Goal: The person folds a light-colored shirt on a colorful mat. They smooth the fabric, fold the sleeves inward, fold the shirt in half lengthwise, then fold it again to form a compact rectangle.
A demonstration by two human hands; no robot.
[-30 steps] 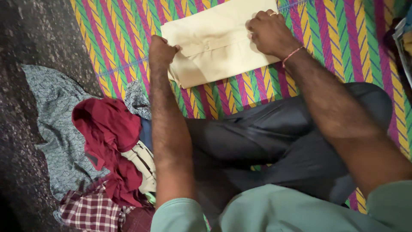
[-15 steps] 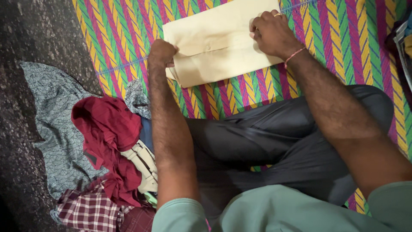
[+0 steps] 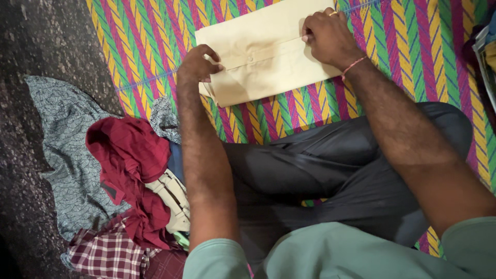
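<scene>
The cream folded shirt (image 3: 261, 49) runs off the frame at twelve o'clock, and the right hand (image 3: 326, 37) covers its edge at one o'clock, so the fingertips there cannot be made out. At three o'clock a dark object (image 3: 488, 57) is cut by the edge, too little to identify. The checked cloth (image 3: 108, 253) at seven o'clock lies partly buried under the maroon garment (image 3: 132, 170).

A smooth, matt cream cloth garment (image 3: 263, 49) lies on a woven, faintly glossy striped mat (image 3: 413, 46), beside a rough speckled stone floor (image 3: 36, 46) at the left of the frame bearing crumpled maroon cloth (image 3: 129, 155) and checked cloth (image 3: 106, 253).
</scene>
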